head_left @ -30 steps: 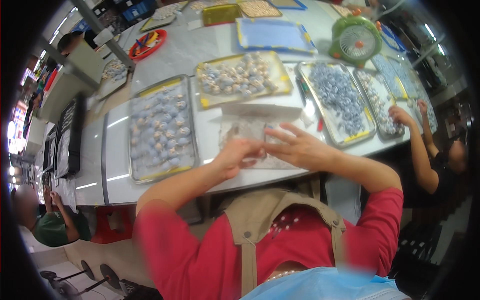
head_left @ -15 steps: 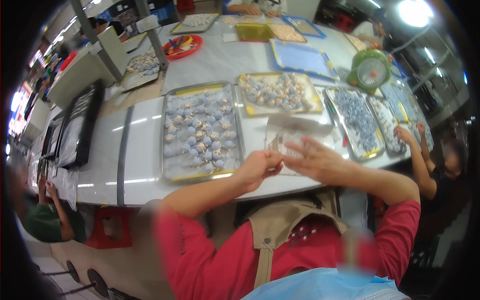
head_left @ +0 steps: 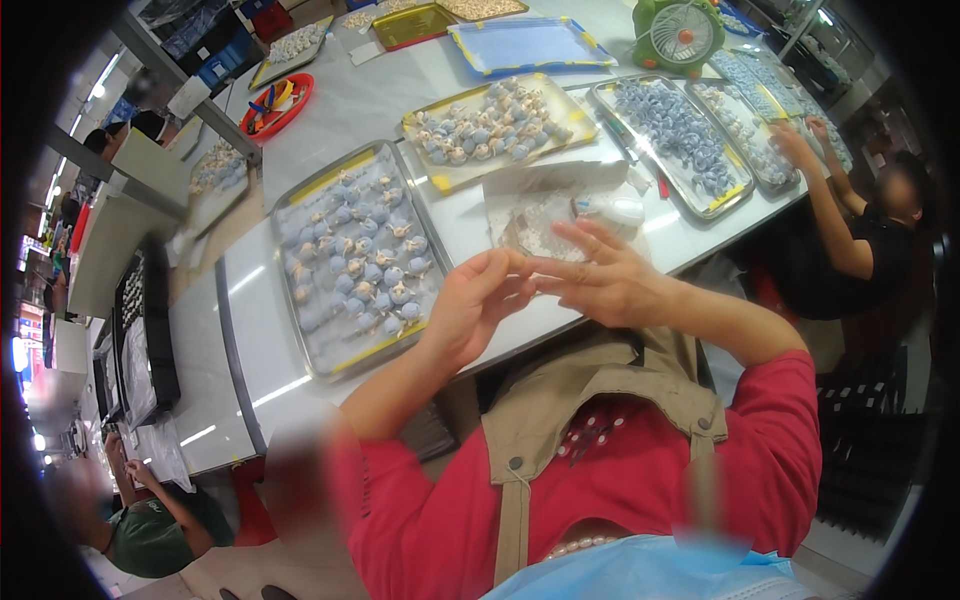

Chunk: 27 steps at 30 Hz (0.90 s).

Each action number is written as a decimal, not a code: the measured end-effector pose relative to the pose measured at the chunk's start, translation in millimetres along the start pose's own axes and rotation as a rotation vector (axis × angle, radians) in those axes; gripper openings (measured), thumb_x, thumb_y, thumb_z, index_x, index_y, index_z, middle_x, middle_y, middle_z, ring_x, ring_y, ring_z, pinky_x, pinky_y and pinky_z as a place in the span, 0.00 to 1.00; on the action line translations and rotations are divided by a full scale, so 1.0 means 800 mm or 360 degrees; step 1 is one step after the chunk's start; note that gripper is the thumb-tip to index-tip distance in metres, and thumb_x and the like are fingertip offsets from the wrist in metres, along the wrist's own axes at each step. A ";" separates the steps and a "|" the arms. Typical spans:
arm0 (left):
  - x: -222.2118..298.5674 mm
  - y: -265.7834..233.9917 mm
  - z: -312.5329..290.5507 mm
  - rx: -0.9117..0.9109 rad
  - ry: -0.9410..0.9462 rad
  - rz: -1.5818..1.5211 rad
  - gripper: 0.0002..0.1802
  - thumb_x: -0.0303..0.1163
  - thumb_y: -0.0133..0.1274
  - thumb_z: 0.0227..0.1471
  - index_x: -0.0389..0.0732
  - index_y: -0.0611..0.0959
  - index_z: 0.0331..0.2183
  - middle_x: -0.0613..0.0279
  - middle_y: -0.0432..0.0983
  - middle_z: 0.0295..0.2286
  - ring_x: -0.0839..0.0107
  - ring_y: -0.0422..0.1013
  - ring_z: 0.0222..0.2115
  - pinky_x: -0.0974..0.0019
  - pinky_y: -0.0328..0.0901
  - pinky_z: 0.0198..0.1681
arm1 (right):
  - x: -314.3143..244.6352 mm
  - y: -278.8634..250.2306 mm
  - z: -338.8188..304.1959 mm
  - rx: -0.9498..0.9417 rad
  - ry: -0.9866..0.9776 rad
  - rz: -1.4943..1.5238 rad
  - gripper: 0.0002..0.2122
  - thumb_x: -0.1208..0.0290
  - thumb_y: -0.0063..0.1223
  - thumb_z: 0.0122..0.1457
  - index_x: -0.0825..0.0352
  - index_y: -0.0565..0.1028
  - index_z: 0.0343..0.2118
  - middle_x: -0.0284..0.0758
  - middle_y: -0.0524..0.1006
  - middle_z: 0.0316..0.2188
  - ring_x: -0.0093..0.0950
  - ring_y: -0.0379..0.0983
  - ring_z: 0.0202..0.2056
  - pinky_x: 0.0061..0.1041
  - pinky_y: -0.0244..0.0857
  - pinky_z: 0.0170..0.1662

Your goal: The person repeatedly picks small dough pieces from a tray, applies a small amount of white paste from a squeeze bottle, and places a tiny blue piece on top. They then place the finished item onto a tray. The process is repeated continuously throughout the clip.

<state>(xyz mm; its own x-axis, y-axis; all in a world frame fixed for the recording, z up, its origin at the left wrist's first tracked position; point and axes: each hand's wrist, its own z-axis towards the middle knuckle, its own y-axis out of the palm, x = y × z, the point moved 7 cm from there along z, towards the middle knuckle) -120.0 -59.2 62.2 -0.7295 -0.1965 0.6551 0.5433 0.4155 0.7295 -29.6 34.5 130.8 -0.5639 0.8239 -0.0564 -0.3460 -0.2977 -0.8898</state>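
Observation:
Over the table's front edge, my left hand (head_left: pixel 478 305) has its thumb and fingers pinched together. My right hand (head_left: pixel 615 280) meets it from the right, fingers stretched out and apart, their tips touching my left fingertips. Anything small between them is hidden. Just beyond lies a stained, whitish sheet (head_left: pixel 505 195), with a rounded white object (head_left: pixel 622 211) on it beside my right fingers. To the left of my hands, a metal tray (head_left: pixel 320 355) carries rows of small blue-and-cream ball-shaped pieces (head_left: pixel 365 265).
Behind the sheet is a yellow-taped tray (head_left: pixel 425 165) of similar pieces. On the right, a metal tray (head_left: pixel 735 200) holds blue parts, near a green fan (head_left: pixel 680 37). A blue-rimmed tray (head_left: pixel 530 45) and red basket (head_left: pixel 285 120) stand farther back. Co-workers sit on both sides.
The view has turned and shifted, so trays appear tilted and farther left. My left fingers have loosened somewhat; my hands still meet, and the white object on the sheet now shows.

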 end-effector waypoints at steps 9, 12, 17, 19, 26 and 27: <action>0.058 -0.052 0.063 0.0454 0.0424 0.0618 0.11 0.29 0.53 0.49 0.40 0.75 0.37 0.68 0.73 0.30 0.78 0.69 0.28 0.75 0.63 0.35 | 0.078 -0.011 -0.076 0.0544 0.0909 0.0621 0.17 0.82 0.58 0.44 0.66 0.73 0.39 0.33 0.71 0.23 0.28 0.70 0.27 0.24 0.64 0.31; 0.101 -0.088 0.101 0.0686 0.0669 0.1071 0.14 0.29 0.54 0.47 0.39 0.76 0.38 0.66 0.73 0.30 0.76 0.69 0.28 0.74 0.64 0.35 | 0.105 0.006 -0.122 0.0514 0.1018 0.0674 0.11 0.81 0.57 0.46 0.67 0.74 0.35 0.35 0.73 0.22 0.27 0.70 0.23 0.22 0.65 0.29; 0.161 -0.124 0.164 0.1204 0.1056 0.2340 0.18 0.34 0.56 0.42 0.37 0.78 0.38 0.57 0.72 0.34 0.65 0.71 0.32 0.66 0.65 0.37 | 0.140 0.043 -0.186 0.0578 0.1431 0.0978 0.06 0.80 0.53 0.50 0.70 0.75 0.32 0.33 0.73 0.19 0.22 0.68 0.19 0.19 0.63 0.25; 0.163 -0.128 0.184 0.1415 0.1139 0.2783 0.18 0.36 0.56 0.41 0.38 0.79 0.36 0.53 0.71 0.35 0.59 0.70 0.34 0.63 0.65 0.39 | 0.150 0.044 -0.199 0.0613 0.1560 0.0988 0.05 0.79 0.51 0.52 0.71 0.75 0.32 0.32 0.73 0.17 0.20 0.67 0.18 0.18 0.62 0.24; 0.151 -0.135 0.222 0.1414 0.0607 0.3039 0.18 0.38 0.55 0.43 0.38 0.78 0.36 0.51 0.70 0.35 0.56 0.68 0.38 0.60 0.63 0.40 | 0.215 0.024 -0.203 0.0923 0.1488 0.0691 0.06 0.75 0.50 0.54 0.69 0.74 0.35 0.35 0.74 0.29 0.24 0.69 0.31 0.21 0.62 0.34; 0.149 -0.134 0.222 0.1418 0.0631 0.3081 0.18 0.38 0.54 0.44 0.38 0.77 0.37 0.51 0.70 0.36 0.55 0.68 0.38 0.59 0.63 0.40 | 0.222 0.027 -0.201 0.0906 0.1499 0.0690 0.08 0.75 0.51 0.53 0.68 0.73 0.36 0.35 0.74 0.31 0.25 0.69 0.33 0.22 0.62 0.35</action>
<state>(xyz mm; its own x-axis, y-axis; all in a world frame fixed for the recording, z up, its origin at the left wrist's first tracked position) -339.0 30.3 27.0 0.5070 0.7894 0.3462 -0.0711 0.4385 -0.8959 -16.6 251.6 28.9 -0.0235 0.5610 -0.8275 -0.6803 -0.6155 -0.3979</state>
